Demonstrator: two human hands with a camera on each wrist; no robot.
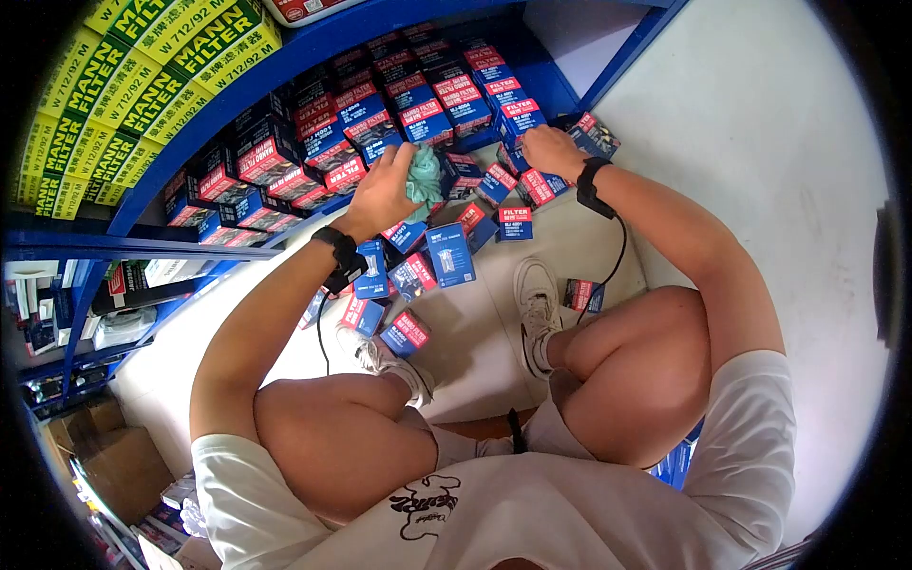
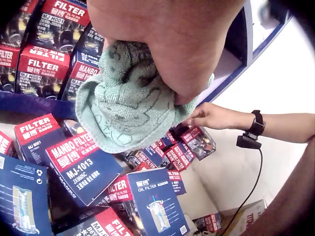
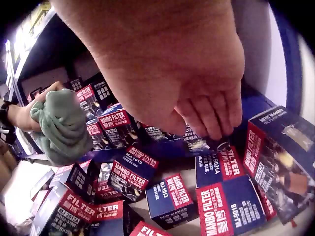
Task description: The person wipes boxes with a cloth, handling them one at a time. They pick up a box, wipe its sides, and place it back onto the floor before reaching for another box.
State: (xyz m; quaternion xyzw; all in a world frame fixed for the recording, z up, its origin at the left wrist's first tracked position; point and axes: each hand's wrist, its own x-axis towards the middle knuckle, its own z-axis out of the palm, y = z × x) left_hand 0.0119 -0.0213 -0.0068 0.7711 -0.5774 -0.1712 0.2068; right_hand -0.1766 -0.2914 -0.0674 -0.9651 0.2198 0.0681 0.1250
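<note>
My left hand (image 1: 380, 195) grips a crumpled green cloth (image 1: 425, 179) in front of the lower shelf. In the left wrist view the towelling cloth (image 2: 130, 110) hangs below the palm, over loose filter boxes. My right hand (image 1: 553, 152) is at the front of the right-hand stack of filter boxes (image 1: 503, 85). The right wrist view shows its fingers (image 3: 209, 115) loosely bent downward, tips close to the boxes at the shelf edge. A larger filter box (image 3: 283, 162) stands just right of that hand.
Red and blue filter boxes (image 1: 451, 255) lie scattered on the floor (image 1: 465, 351) between the shelf and my shoes (image 1: 540, 304). Rows of boxes fill the blue shelf (image 1: 313, 57). Yellow-green filter boxes (image 1: 142, 76) sit above left. A white wall (image 1: 760, 142) borders the right side.
</note>
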